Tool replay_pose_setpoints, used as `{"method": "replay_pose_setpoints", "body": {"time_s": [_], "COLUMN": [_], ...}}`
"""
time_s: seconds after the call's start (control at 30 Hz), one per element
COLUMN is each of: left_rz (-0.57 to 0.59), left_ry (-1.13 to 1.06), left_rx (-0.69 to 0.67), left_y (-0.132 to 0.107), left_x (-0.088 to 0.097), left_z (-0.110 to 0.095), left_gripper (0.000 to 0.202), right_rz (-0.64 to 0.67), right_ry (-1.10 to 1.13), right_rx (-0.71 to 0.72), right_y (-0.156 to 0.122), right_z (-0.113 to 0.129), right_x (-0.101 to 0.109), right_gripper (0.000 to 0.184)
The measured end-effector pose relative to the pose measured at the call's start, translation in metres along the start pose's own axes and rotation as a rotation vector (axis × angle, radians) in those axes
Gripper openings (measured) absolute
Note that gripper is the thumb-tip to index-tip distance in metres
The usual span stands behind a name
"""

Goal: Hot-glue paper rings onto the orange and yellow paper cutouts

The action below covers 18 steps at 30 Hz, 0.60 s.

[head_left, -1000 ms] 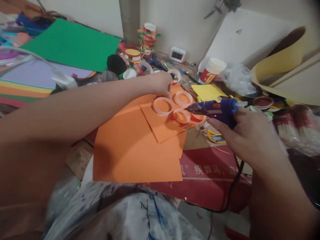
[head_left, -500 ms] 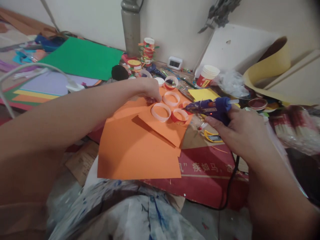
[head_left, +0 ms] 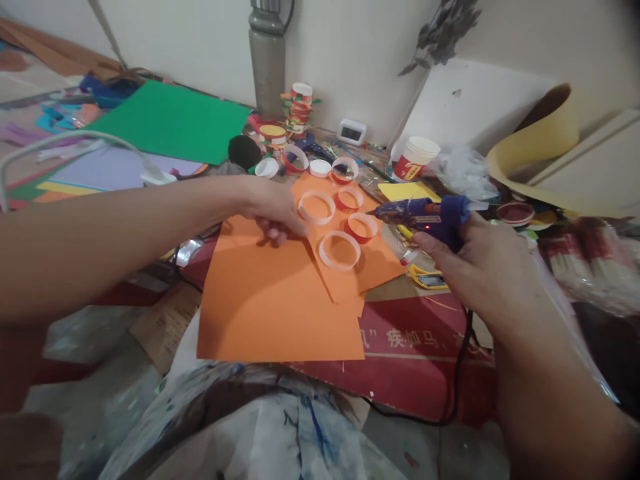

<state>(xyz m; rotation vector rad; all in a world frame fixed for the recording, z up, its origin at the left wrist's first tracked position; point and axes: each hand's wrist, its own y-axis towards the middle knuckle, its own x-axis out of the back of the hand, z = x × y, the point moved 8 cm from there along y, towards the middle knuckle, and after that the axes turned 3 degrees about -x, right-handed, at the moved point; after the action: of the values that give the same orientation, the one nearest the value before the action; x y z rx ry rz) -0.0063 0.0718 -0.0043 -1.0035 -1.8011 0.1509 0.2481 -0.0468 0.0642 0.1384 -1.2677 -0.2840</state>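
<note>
My right hand is wrapped round a blue hot glue gun, its nozzle pointing left and a small red light showing. My left hand is closed at the left edge of a smaller orange paper sheet, thumb and finger pinching that edge. On this sheet stand several paper rings: a white ring at the front, another white ring beside my left fingers, and two red-and-white rings near the nozzle. Underneath lies a larger orange paper sheet.
Behind the sheets are more rings, a stacked red-and-white paper tube and a small digital clock. A paper cup stands right of them. A yellow cutter lies near the glue gun; its black cord hangs down. Green paper lies left.
The smaller orange sheet has turned, carrying its rings round with it. My left hand has come left and nearer. My right hand with the glue gun has hardly moved.
</note>
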Motion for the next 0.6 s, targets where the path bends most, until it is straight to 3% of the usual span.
{"method": "replay_pose_setpoints", "body": {"time_s": [0.03, 0.1, 0.17, 0.23, 0.3, 0.33, 0.43, 0.6], "left_rz": [0.145, 0.097, -0.065, -0.327, -0.498, -0.509, -0.371, -0.302], "left_ry": [0.071, 0.258, 0.350, 0.362, 0.287, 0.282, 0.366, 0.460], "left_rx": [0.100, 0.119, 0.054, -0.081, -0.172, -0.170, -0.045, 0.056], "left_y": [-0.008, -0.017, -0.016, -0.006, 0.010, 0.022, 0.059, 0.071], "left_x": [-0.008, 0.008, 0.034, 0.064, 0.081, 0.083, 0.073, 0.066], "left_z": [0.005, 0.000, -0.012, -0.027, -0.032, -0.030, -0.017, -0.019], "left_gripper": [0.045, 0.047, 0.038, 0.024, 0.031, 0.038, 0.046, 0.032], "right_rz": [0.008, -0.004, -0.027, -0.036, -0.024, -0.022, -0.022, -0.049], "right_ry": [-0.020, -0.041, -0.014, 0.041, 0.071, 0.065, 0.018, 0.039], "right_rx": [0.007, 0.024, 0.040, 0.043, 0.039, 0.034, 0.045, 0.125], "right_y": [0.000, 0.001, 0.001, 0.002, 0.003, 0.003, 0.003, 0.002], "right_z": [0.001, 0.002, 0.002, 0.002, 0.002, 0.003, 0.004, -0.001], "right_x": [-0.002, -0.003, -0.003, -0.003, -0.003, -0.003, -0.003, -0.009], "right_gripper": [0.023, 0.022, 0.021, 0.021, 0.023, 0.026, 0.033, 0.025]}}
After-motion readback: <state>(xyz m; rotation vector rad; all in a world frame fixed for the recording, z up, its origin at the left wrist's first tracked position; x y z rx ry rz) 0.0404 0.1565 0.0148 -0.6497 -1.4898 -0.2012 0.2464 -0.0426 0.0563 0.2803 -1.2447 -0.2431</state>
